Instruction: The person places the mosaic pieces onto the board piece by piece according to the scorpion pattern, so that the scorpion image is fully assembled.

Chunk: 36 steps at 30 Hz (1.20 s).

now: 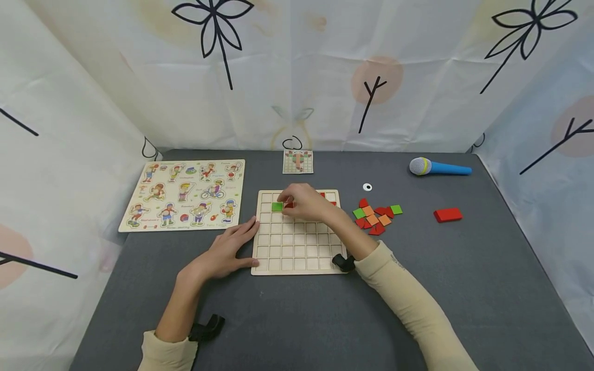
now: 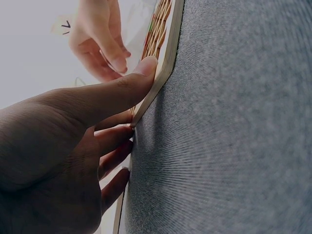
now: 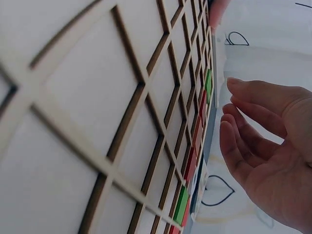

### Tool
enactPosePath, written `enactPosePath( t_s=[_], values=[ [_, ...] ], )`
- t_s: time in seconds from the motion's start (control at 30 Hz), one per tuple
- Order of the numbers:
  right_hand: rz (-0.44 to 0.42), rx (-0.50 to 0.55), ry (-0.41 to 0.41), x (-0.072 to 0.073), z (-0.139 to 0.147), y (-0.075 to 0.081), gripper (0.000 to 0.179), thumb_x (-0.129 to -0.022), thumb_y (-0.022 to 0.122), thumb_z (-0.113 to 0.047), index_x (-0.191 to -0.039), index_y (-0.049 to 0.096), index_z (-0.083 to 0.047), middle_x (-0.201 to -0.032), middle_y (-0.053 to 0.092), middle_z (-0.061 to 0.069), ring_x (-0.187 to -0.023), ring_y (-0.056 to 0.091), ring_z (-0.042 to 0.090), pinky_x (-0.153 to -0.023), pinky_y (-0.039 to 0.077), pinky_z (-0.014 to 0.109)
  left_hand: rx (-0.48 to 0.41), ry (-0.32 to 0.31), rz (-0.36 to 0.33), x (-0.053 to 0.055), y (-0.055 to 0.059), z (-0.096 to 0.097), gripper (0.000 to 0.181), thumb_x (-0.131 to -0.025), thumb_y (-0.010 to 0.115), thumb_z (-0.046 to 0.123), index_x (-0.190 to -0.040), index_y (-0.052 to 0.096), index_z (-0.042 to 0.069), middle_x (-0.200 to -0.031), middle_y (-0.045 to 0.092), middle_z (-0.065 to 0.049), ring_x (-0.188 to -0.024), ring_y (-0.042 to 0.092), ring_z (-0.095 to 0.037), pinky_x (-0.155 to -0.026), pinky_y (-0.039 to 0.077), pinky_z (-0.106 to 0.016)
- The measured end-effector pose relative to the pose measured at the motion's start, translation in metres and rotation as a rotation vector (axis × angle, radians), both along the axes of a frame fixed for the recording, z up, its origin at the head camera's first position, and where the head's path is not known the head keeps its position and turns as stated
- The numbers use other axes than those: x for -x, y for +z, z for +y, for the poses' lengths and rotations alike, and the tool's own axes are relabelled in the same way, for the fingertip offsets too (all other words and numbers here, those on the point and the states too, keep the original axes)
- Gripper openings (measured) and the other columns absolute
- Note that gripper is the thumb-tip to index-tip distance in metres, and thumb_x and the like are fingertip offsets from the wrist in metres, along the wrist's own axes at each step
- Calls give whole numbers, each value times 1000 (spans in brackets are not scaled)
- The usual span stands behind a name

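A wooden grid board (image 1: 297, 252) lies flat in the middle of the table. My left hand (image 1: 227, 252) rests at its left side, thumb touching the near-left corner and straight fingertips against the edge, as the left wrist view (image 2: 63, 141) confirms. Over the upper rows hovers my right hand (image 1: 306, 202), fingers loosely bent. In the right wrist view that hand (image 3: 268, 141) shows nothing between thumb and fingertips. Below it, a green square (image 1: 277, 206) and a red piece (image 1: 289, 205) sit in cells; more red and green tiles (image 3: 181, 204) fill others, partly hidden by the hand.
Loose red, orange and green tiles (image 1: 372, 218) lie right of the board. A pattern card (image 1: 298, 162) lies behind it, a picture puzzle board (image 1: 185, 193) at left. Farther right are a white ring (image 1: 367, 187), a toy microphone (image 1: 441, 167) and a red block (image 1: 448, 215).
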State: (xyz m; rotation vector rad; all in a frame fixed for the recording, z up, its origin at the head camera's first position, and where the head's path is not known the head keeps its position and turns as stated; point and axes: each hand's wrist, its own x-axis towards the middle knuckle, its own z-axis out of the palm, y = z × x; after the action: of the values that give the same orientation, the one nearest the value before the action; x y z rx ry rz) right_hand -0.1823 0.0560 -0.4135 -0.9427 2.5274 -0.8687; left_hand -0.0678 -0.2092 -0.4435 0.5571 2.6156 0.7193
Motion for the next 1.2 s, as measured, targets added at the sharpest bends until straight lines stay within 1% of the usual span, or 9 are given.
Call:
enactPosePath(
  t_s=[0.23, 0.37, 0.47, 0.57, 0.7, 0.83, 1.0, 1.1, 1.2],
  values=[
    [26, 84, -31, -5, 30, 2, 31, -98, 80, -12, -126, 78, 0, -119, 79, 16, -108, 75, 30, -93, 61, 41, 9, 6, -8, 0, 0, 0, 98, -97, 82, 39, -172, 28, 9, -183, 20, -15, -163, 27, -49, -121, 28, -77],
    [13, 105, -67, -8, 52, 3, 32, -97, 81, -11, -126, 78, 1, -120, 79, 17, -106, 74, 31, -90, 61, 41, -1, 7, -10, 0, 0, -1, 98, -97, 82, 38, -172, 28, 8, -183, 20, -15, -164, 27, -49, -122, 27, -77],
    [-4, 113, -99, -10, 71, 6, 32, -97, 81, -10, -126, 78, 1, -122, 79, 18, -108, 73, 33, -92, 62, 43, -8, 11, -16, -1, 0, -2, 97, -97, 82, 38, -172, 28, 9, -183, 20, -15, -164, 26, -48, -122, 27, -77],
    [-11, 106, -125, -12, 91, 8, 31, -97, 80, -8, -126, 77, 1, -123, 78, 18, -109, 72, 33, -94, 62, 46, -7, 13, -20, -1, 0, -1, 97, -97, 82, 39, -173, 28, 9, -183, 20, -14, -164, 26, -47, -123, 26, -76],
    [-17, 85, -155, -14, 119, 8, 31, -98, 78, -6, -128, 76, 3, -125, 77, 21, -112, 73, 36, -97, 61, 52, -3, 13, -20, 0, 1, -1, 97, -97, 82, 39, -172, 28, 9, -183, 20, -14, -165, 26, -47, -123, 26, -76],
    [9, 62, -199, -11, 146, 4, 29, -99, 77, -3, -127, 76, 5, -126, 77, 24, -116, 73, 40, -99, 60, 57, 5, 10, -27, 0, 0, 0, 97, -97, 82, 38, -173, 27, 10, -184, 19, -14, -165, 26, -47, -123, 26, -76],
    [34, -3, -254, -5, 170, -3, 24, -99, 75, 0, -122, 78, 5, -121, 79, 24, -107, 74, 37, -94, 59, 53, 15, 10, -35, 0, 1, 1, 98, -97, 82, 37, -173, 27, 10, -184, 19, -14, -165, 26, -47, -123, 26, -76],
    [18, -37, -254, -2, 178, -5, 23, -99, 75, -1, -121, 78, 4, -118, 80, 23, -103, 74, 36, -91, 58, 49, 17, 8, -36, 0, 1, 1, 98, -97, 82, 37, -173, 27, 10, -184, 19, -13, -165, 26, -47, -123, 26, -76],
    [10, -49, -250, 1, 182, -8, 23, -99, 76, -3, -121, 79, 3, -116, 81, 23, -103, 75, 34, -90, 58, 46, 18, 5, -34, 0, 1, 2, 97, -98, 82, 38, -173, 27, 10, -184, 19, -13, -165, 26, -47, -123, 26, -76]
  ],
)
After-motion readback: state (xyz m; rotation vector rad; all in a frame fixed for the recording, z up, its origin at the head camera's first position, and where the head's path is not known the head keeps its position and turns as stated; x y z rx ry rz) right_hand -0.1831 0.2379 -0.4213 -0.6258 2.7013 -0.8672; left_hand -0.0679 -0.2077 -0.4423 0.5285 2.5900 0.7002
